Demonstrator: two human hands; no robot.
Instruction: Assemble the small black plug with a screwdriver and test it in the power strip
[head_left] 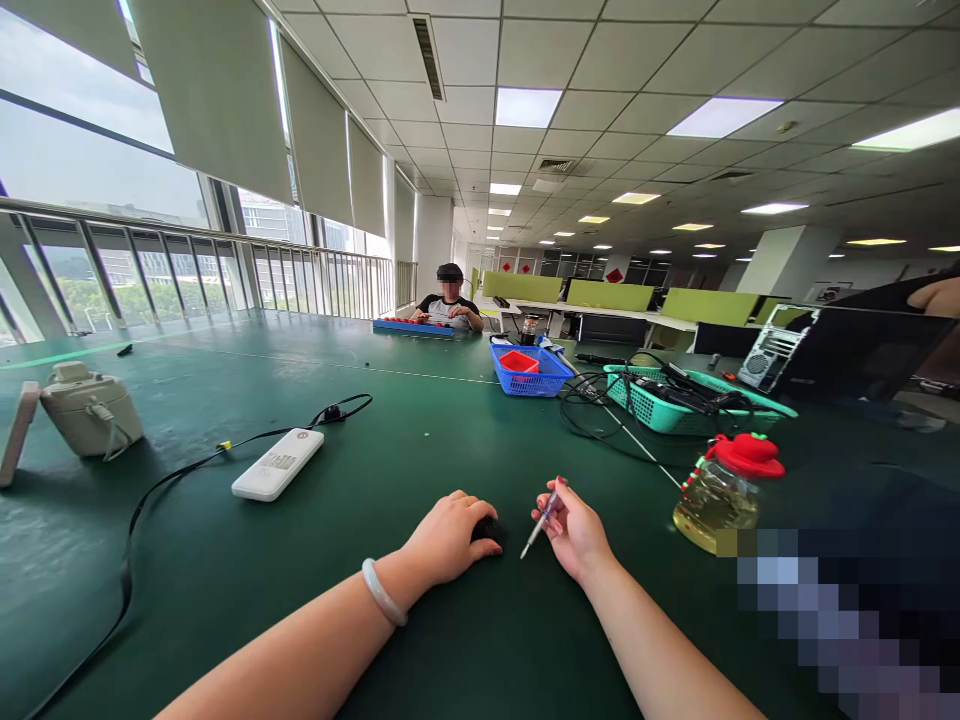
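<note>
My left hand (454, 535), with a pale bangle at the wrist, is closed over a small dark rounded object (487, 529) that looks like a computer mouse; much of it is hidden under my fingers. It rests on the dark green table (420, 640). Just to the right, my right hand (576, 530) is turned partly palm up and grips a small screwdriver (543, 518) by its clear purplish handle. The metal shaft slants down to the left, its tip near the dark object but apart from it.
A white power bank (278, 464) and black strap (172, 474) lie left, near a beige bottle (91, 410). Right stand a red-lidded jar (720, 495), a teal basket (637, 398) of cables and a blue basket (529, 382). One person (450, 300) sits at the far end.
</note>
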